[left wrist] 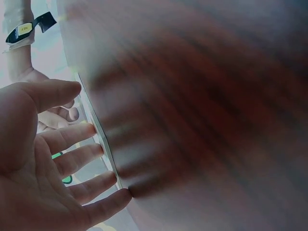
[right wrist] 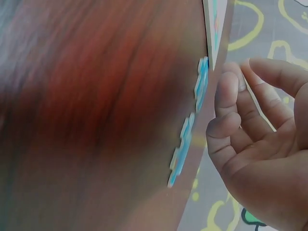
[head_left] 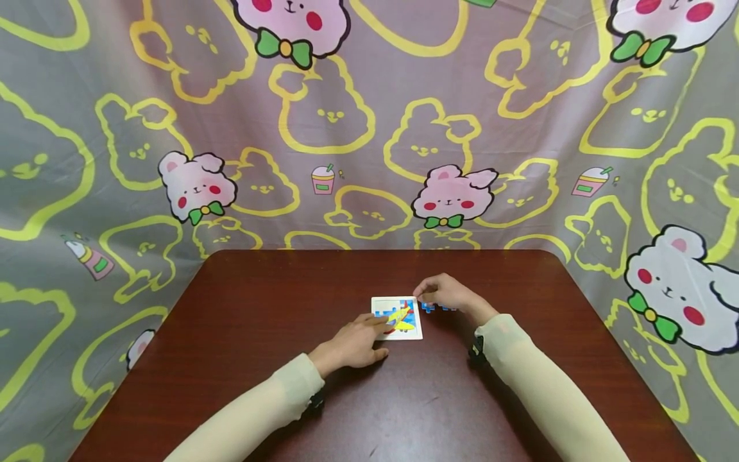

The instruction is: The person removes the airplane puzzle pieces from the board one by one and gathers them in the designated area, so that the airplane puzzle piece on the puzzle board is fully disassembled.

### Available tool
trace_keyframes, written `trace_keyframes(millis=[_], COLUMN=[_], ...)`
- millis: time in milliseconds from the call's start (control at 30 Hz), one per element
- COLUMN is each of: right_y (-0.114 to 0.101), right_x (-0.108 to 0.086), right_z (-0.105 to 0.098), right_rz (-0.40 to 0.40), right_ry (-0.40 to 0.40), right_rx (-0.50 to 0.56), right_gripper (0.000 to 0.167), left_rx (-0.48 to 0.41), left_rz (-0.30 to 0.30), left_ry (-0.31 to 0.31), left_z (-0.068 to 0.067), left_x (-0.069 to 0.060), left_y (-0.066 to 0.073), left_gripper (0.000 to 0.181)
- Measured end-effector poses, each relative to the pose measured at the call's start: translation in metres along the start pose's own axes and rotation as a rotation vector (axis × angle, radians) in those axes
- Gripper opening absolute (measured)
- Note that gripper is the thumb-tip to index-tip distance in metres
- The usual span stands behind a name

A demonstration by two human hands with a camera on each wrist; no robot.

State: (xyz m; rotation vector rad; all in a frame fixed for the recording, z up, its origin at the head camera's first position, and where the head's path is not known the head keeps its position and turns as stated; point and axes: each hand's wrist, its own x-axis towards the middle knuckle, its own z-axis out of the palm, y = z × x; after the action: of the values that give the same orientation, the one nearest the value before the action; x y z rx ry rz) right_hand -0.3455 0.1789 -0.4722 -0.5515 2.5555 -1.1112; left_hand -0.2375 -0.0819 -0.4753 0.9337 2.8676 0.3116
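A square jigsaw puzzle board (head_left: 418, 330) with a white border and a yellow plane on blue lies on the table. My left hand (head_left: 353, 340) rests at its left side, and in the left wrist view the fairly straight fingers (left wrist: 82, 159) touch the board's edge. My right hand (head_left: 447, 292) is by the upper right corner, its fingers bent and thumb near the index finger. No piece shows between its fingers (right wrist: 226, 94). Loose blue puzzle pieces (head_left: 427, 308) lie just below it; the right wrist view has them edge-on (right wrist: 182, 151).
The dark red-brown wooden table (head_left: 277, 289) has rounded far corners. A grey curtain (head_left: 369, 83) with cartoon bears and rabbits hangs behind it and along both sides. Black bands (head_left: 476, 346) are worn on the wrists over pale sleeves.
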Motion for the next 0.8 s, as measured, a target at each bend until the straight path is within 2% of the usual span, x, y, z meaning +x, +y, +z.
trace_keyframes(millis=[300, 800], right_y=[-0.011, -0.021], right_x=[0.007, 0.019], right_z=[0.014, 0.026], right_rz=[-0.049, -0.111], right_ry=[-0.055, -0.112], right_rx=[0.009, -0.028], right_gripper=[0.012, 0.022], left_rx=[-0.028, -0.030], left_rz=[-0.001, -0.011], left_ry=[-0.002, -0.010], left_z=[0.000, 0.000], left_x=[0.001, 0.001], left_y=[-0.001, -0.002], left_gripper=[0.052, 0.053])
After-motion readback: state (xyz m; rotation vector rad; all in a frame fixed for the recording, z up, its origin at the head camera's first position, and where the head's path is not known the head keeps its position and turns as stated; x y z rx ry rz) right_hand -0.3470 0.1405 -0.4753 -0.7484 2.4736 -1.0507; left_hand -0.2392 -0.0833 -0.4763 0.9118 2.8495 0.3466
